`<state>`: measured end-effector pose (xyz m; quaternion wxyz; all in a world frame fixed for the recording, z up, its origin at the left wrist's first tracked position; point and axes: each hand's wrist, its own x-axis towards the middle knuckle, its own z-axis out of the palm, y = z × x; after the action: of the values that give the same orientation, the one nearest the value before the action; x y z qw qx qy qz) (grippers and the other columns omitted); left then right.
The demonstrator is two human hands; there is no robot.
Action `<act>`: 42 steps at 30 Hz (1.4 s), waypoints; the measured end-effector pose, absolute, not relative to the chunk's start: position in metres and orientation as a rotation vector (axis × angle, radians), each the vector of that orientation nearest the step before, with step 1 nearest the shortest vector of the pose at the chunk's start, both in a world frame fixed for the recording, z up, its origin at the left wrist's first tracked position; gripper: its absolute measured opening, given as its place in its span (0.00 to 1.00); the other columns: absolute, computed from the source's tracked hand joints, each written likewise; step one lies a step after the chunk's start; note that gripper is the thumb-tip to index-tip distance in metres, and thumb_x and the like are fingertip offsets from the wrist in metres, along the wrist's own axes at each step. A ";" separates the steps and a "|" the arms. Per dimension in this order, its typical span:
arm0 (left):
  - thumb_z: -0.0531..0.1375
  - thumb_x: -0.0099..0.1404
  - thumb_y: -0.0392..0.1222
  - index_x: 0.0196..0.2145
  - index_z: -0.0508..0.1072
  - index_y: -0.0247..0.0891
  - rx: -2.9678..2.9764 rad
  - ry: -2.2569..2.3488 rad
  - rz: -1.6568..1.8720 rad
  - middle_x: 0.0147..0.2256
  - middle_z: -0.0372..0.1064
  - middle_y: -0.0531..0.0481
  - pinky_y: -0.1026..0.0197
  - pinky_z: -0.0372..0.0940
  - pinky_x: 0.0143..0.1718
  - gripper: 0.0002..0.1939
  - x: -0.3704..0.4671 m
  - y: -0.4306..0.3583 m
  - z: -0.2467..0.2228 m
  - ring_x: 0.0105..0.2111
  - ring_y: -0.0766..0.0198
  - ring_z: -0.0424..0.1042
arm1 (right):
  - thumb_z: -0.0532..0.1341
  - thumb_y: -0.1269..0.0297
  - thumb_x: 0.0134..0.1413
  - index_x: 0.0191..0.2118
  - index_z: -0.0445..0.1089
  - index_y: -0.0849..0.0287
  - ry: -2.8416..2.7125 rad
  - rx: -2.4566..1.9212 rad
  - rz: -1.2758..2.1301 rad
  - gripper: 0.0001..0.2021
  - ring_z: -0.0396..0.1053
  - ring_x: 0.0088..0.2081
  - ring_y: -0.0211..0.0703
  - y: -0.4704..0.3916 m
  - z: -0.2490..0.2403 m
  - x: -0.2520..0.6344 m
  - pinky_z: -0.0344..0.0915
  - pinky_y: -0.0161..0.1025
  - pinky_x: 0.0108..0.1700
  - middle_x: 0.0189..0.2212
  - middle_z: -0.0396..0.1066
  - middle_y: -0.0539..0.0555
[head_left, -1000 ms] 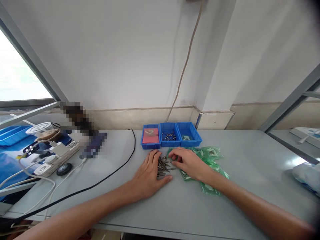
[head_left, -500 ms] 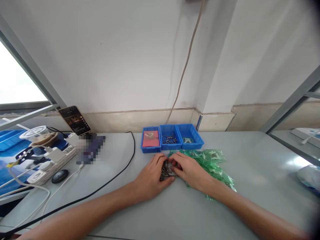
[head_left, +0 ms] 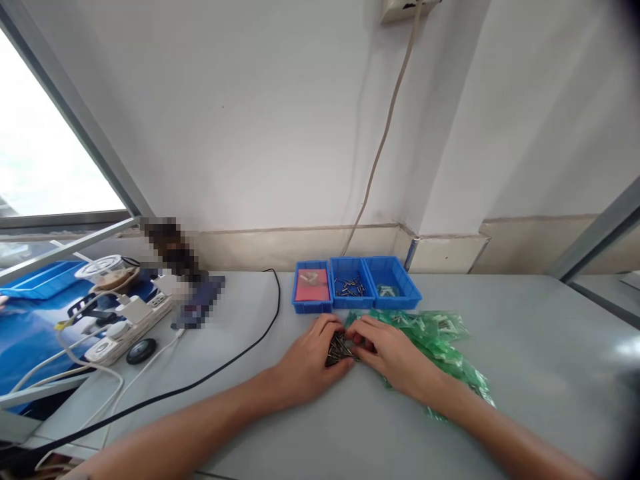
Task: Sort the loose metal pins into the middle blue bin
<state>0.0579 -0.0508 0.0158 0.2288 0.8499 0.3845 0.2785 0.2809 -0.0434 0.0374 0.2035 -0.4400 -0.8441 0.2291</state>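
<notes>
A small heap of thin dark metal pins or screws (head_left: pixel 338 349) lies on the grey table; their exact kind is too small to tell. My left hand (head_left: pixel 315 357) curves around the heap's left side, thumb apart from the fingers, cupping it without gripping. At the heap's right edge, my right hand (head_left: pixel 387 350) has its fingers curled in and pressed together. What sits between those fingertips is hidden. Green plastic bags (head_left: pixel 440 347) holding small parts lie beside and under my right forearm.
Three blue bins stand behind my hands: one with a pink sheet (head_left: pixel 313 292), one with metal pins (head_left: pixel 350 287), one with a small packet (head_left: pixel 387 291). A black cable (head_left: pixel 235 360) crosses the left side. Farther left are a power strip (head_left: pixel 135 327) and a black mouse (head_left: pixel 141 351).
The view has shifted, so everything appears slightly lower and farther right. Both hands stay at the heap, with only slight finger movement on the right.
</notes>
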 end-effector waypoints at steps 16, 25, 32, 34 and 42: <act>0.62 0.71 0.38 0.52 0.68 0.41 2.380 1.085 0.786 0.54 0.67 0.44 0.52 0.69 0.58 0.13 0.053 -0.047 0.012 0.55 0.55 0.70 | 0.56 0.69 0.72 0.42 0.71 0.54 -2.470 -1.175 0.518 0.06 0.73 0.44 0.50 -0.046 0.039 0.275 0.69 0.46 0.46 0.43 0.72 0.55; 0.61 0.72 0.38 0.52 0.68 0.41 2.380 1.086 0.785 0.54 0.66 0.44 0.53 0.70 0.57 0.13 0.051 -0.048 0.012 0.54 0.55 0.71 | 0.55 0.69 0.73 0.43 0.69 0.53 -2.467 -1.113 0.620 0.06 0.71 0.46 0.49 -0.048 0.039 0.286 0.69 0.47 0.49 0.43 0.71 0.54; 0.61 0.71 0.37 0.51 0.69 0.41 2.411 1.097 0.758 0.54 0.66 0.44 0.53 0.70 0.56 0.11 0.051 -0.047 0.013 0.53 0.55 0.71 | 0.53 0.70 0.75 0.45 0.69 0.54 -2.493 -1.124 0.552 0.09 0.71 0.46 0.51 -0.049 0.035 0.282 0.69 0.48 0.49 0.44 0.70 0.56; 0.61 0.71 0.37 0.50 0.69 0.41 2.413 1.089 0.767 0.54 0.66 0.45 0.53 0.70 0.56 0.11 0.050 -0.046 0.012 0.53 0.55 0.71 | 0.53 0.71 0.75 0.45 0.69 0.54 -2.508 -1.115 0.503 0.08 0.71 0.46 0.51 -0.049 0.032 0.281 0.70 0.48 0.48 0.44 0.70 0.56; 0.61 0.72 0.36 0.50 0.68 0.40 2.428 1.095 0.765 0.54 0.66 0.45 0.54 0.69 0.56 0.11 0.050 -0.046 0.011 0.53 0.56 0.71 | 0.52 0.71 0.75 0.48 0.70 0.54 -2.504 -1.076 0.403 0.10 0.71 0.45 0.52 -0.047 0.023 0.279 0.70 0.48 0.47 0.44 0.70 0.57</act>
<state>0.0500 -0.0455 0.0109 0.1843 0.8612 0.3883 0.2714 0.2791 -0.0471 0.0230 0.1918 -0.3833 -0.8920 0.1435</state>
